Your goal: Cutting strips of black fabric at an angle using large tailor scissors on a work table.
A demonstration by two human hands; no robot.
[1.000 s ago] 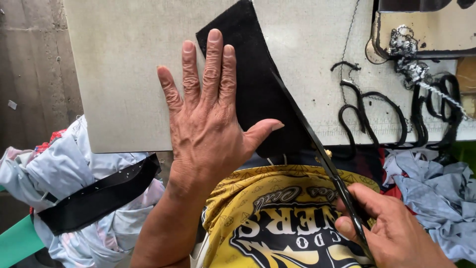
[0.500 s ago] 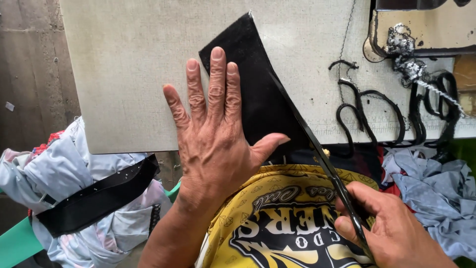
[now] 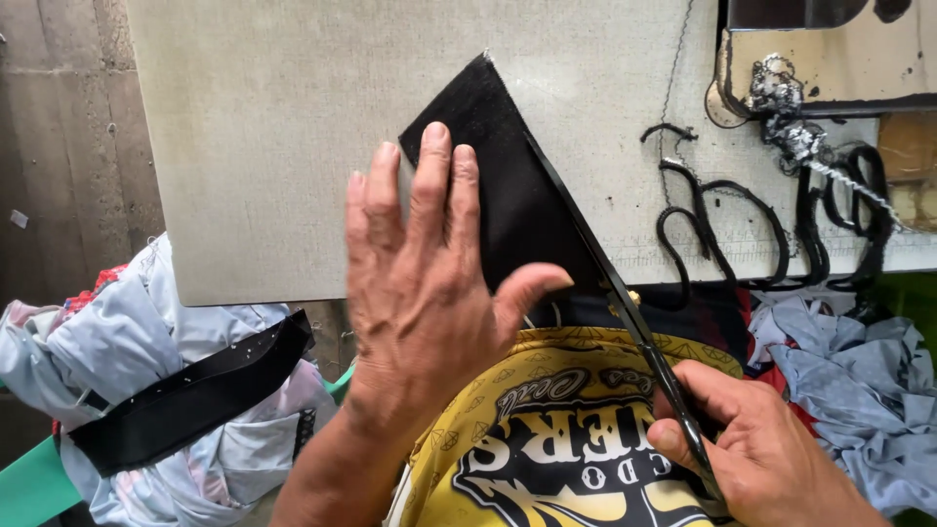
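Your left hand (image 3: 425, 283) lies flat with its fingers (image 3: 432, 185) straight and slightly fanned, the thumb stuck out to the side. The fingertips press on the near half of the black, wedge-shaped piece of felt-like fabric (image 3: 508, 185); the palm and heel hang past the fabric, over the table's front edge. Your right hand (image 3: 756, 444) sits below and to the right of the black fabric, its fingers curled tight around the handles of a pair of long, dark metal scissors (image 3: 625, 312). You cannot tell from here how far the blades are parted, since they show only as one thin dark line. That line runs up from your fist along the fabric's right-hand edge, touching it.

The black fabric itself lies on the pale grey, cloth-covered table top (image 3: 273, 146), its narrow tip pointing away from you and its wide end reaching the front edge. To the fabric's right, on the same surface, lie several thin, curled black trimmings (image 3: 722, 215), well apart from it. Beyond them, further right, stands part of a worn cream-coloured machine base (image 3: 830, 59) with a clump of tangled thread. Below the fabric is your yellow printed shirt (image 3: 547, 439). Left of and below it sits a heap of light blue cloth (image 3: 127, 342) crossed by a wide black strap (image 3: 185, 400); more crumpled blue cloth (image 3: 859, 371) lies to the lower right.
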